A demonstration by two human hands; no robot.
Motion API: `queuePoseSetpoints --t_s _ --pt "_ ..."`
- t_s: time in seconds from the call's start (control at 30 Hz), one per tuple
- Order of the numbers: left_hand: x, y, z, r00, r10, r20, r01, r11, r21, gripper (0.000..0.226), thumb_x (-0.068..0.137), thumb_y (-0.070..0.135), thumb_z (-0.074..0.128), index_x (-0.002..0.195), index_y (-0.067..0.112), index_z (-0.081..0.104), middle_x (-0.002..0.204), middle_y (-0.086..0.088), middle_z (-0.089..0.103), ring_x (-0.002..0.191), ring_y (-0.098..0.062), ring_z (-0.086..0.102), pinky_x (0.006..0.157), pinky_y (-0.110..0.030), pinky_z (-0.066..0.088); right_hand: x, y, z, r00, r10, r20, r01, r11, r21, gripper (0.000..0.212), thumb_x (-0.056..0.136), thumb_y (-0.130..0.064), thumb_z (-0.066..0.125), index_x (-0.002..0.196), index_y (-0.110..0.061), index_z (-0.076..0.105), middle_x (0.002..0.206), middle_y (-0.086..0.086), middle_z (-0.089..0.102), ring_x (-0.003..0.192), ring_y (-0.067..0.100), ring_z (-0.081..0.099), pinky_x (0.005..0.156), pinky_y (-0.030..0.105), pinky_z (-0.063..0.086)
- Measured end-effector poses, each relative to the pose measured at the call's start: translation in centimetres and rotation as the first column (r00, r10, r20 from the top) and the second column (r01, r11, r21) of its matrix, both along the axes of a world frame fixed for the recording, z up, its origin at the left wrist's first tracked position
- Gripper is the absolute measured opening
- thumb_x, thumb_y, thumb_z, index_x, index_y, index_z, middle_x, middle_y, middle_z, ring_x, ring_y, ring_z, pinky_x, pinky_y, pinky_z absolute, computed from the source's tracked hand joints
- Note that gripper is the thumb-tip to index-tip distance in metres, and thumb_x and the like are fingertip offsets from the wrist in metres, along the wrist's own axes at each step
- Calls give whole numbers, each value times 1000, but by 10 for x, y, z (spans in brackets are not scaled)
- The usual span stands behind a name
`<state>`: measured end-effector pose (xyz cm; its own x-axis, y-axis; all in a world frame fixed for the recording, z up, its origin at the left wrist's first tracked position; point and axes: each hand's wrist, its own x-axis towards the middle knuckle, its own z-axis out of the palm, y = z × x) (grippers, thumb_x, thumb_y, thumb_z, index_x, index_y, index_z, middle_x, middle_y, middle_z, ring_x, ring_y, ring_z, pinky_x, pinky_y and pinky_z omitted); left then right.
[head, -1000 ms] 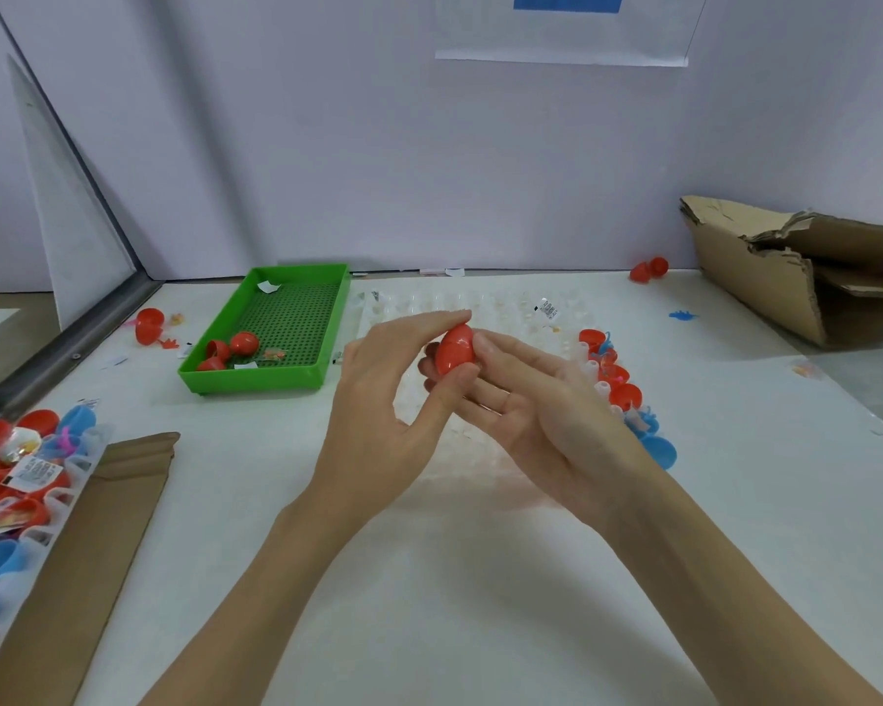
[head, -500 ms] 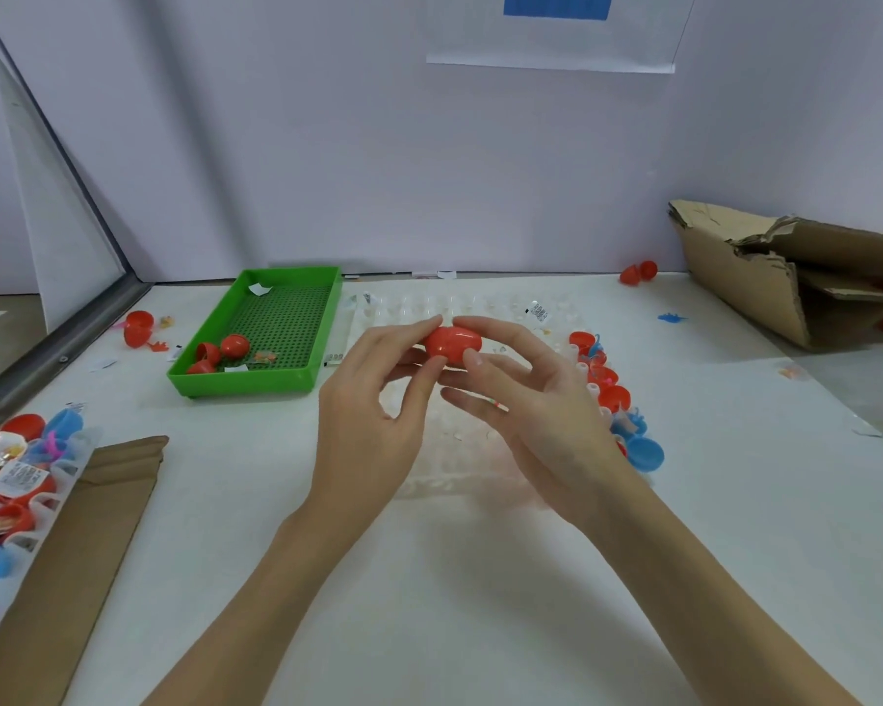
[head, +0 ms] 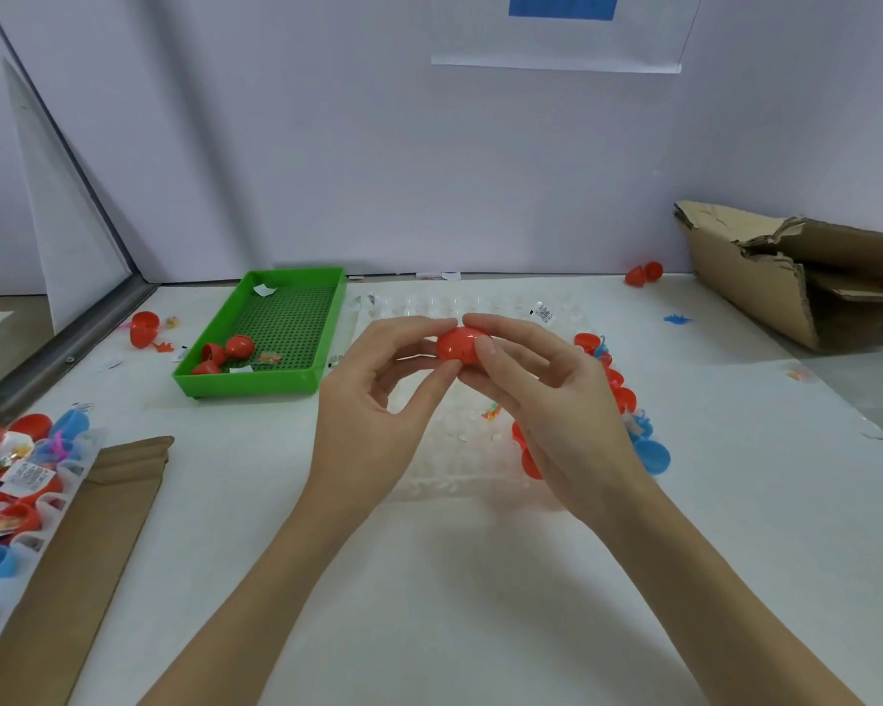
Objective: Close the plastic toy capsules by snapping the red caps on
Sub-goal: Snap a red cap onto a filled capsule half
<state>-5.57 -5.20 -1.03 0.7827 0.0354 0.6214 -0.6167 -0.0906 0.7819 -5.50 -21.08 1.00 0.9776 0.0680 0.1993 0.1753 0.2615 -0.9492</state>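
A red capsule (head: 456,345) lies sideways in the air between both hands, above a clear plastic blister tray (head: 460,450). My left hand (head: 373,415) pinches its left end with thumb and fingertips. My right hand (head: 556,415) pinches its right end the same way. Whether the two halves are fully snapped together is hidden by my fingers. More red capsules and blue halves (head: 633,430) line the tray's right edge, partly behind my right hand.
A green tray (head: 322,318) at the back left holds a few red capsule pieces (head: 225,351). Loose red capsules lie at far left (head: 145,329) and back right (head: 644,273). A torn cardboard box (head: 786,282) stands right; a packed strip of capsules (head: 11,471) and cardboard (head: 98,542) lie left.
The capsule has turned from upright to lying sideways. Both hands have shifted from cupping it to pinching its two ends with the fingertips.
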Motion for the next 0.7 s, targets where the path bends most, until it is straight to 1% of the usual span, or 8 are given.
queuePoseSetpoints --t_s 0.07,0.17,0.23,0.33,0.4,0.5,0.6,0.7 --pt "0 0 0 999 -38 -10 38 999 3 33 92 -4 74 122 10 71 120 -7 69 112 -30 70 98 -31 56 0 -1 0 998 -50 32 51 997 -50 22 92 -25 73 114 -29 76 107 -8 78 105 12 73 91 20 57" --pt "-2 -3 0 995 -68 -74 61 994 -86 30 91 1 77 119 9 72 116 -4 74 112 -23 72 98 -27 56 0 -3 -1 996 -54 64 60 993 -106 26 91 -25 75 115 -34 74 105 -16 77 103 3 72 80 8 53" --pt "-2 -3 1 994 -58 -94 47 992 -117 27 91 1 77 116 9 74 111 -2 77 109 -20 73 96 -24 56 0 -3 -2 997 -45 55 50 994 -97 26 89 -24 77 114 -30 75 104 -14 78 103 5 73 80 9 53" --pt "-1 0 3 988 -96 -124 75 984 -163 25 92 0 75 115 10 75 111 -4 77 109 -20 73 95 -24 55 -1 -2 -3 999 -16 49 18 999 -47 20 91 -24 76 111 -25 77 104 -7 79 101 11 75 82 11 54" --pt "-2 1 5 983 -117 -138 92 980 -178 25 92 0 76 114 12 76 112 -4 78 110 -19 73 96 -24 55 -2 -2 -3 999 -6 42 7 1000 -20 17 91 -25 75 108 -26 78 103 -6 79 100 11 75 80 10 53" --pt "-3 2 7 981 -121 -152 94 980 -176 25 89 -1 78 111 12 77 110 -5 78 107 -19 74 94 -23 56 -2 -3 -2 999 -6 51 8 999 -38 17 89 -27 76 105 -29 79 103 -8 79 100 8 74 80 9 52" --pt "-2 5 7 980 -126 -157 95 977 -191 25 87 -2 80 108 11 77 108 -8 78 105 -22 75 94 -24 56 -1 -2 -3 998 9 67 -6 998 -56 19 90 -24 75 109 -27 78 105 -7 78 103 10 74 84 12 54" --pt "-2 5 6 979 -120 -165 87 977 -195 27 84 -1 82 107 12 77 105 -6 79 102 -22 76 92 -24 57 -1 -2 -4 997 18 75 -13 997 -77 21 93 -20 73 114 -23 76 108 -6 78 103 13 74 87 16 55"
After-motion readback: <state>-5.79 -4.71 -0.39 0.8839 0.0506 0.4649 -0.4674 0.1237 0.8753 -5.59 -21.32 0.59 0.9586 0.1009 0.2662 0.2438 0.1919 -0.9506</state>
